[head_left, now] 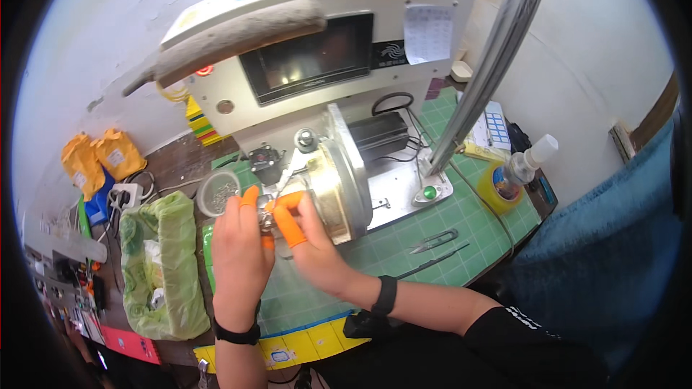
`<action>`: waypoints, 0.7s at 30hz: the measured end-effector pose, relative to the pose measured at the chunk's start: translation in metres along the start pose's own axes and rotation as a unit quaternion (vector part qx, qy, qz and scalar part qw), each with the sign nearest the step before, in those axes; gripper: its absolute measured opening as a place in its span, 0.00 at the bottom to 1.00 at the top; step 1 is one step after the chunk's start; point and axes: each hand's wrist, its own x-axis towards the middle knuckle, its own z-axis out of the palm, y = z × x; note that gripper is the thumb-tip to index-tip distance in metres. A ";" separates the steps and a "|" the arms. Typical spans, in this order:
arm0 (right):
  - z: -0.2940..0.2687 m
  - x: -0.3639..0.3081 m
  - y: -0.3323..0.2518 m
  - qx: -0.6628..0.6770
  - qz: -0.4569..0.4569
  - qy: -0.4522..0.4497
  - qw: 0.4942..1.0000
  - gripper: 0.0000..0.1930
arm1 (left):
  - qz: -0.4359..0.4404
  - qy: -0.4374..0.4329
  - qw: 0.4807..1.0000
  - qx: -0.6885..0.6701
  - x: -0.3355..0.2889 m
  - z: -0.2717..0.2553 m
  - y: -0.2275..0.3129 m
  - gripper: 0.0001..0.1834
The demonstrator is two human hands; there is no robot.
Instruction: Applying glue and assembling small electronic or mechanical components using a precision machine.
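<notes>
My left hand [244, 248], with orange finger cots, is pinched at the front of a white bench machine [209, 97]. Close beside it, my right hand [308, 245] also wears orange cots and bends its thumb and fingers inward. Between the fingertips is a small shiny metal part [267, 216], too small and too covered to name. Just behind the right hand stands the machine's brass-coloured round drum [328, 191]. A round tub [218, 193] of tiny metal bits touches the area left of my left fingers.
A bin lined with a green bag [179, 266] stands at left. On the green mat [461, 238] lie thread snips [435, 240] and thin dark tweezers [432, 260]. A spray bottle [530, 162] sits in a yellow holder at right. A metal post [490, 65] rises behind; a wrapped roll [245, 39] hangs before the screen.
</notes>
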 end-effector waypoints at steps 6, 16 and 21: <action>-0.006 -0.001 0.014 -0.024 -0.054 0.008 0.998 0.12 | -0.011 -0.007 1.000 -0.004 0.004 0.006 0.004 0.34; -0.002 0.001 0.014 -0.093 -0.101 0.028 0.990 0.08 | 0.031 -0.031 0.994 0.098 0.007 0.000 -0.001 0.27; 0.001 0.006 0.006 -0.025 -0.116 0.020 0.993 0.07 | 0.147 0.082 0.981 0.101 0.008 -0.031 0.010 0.27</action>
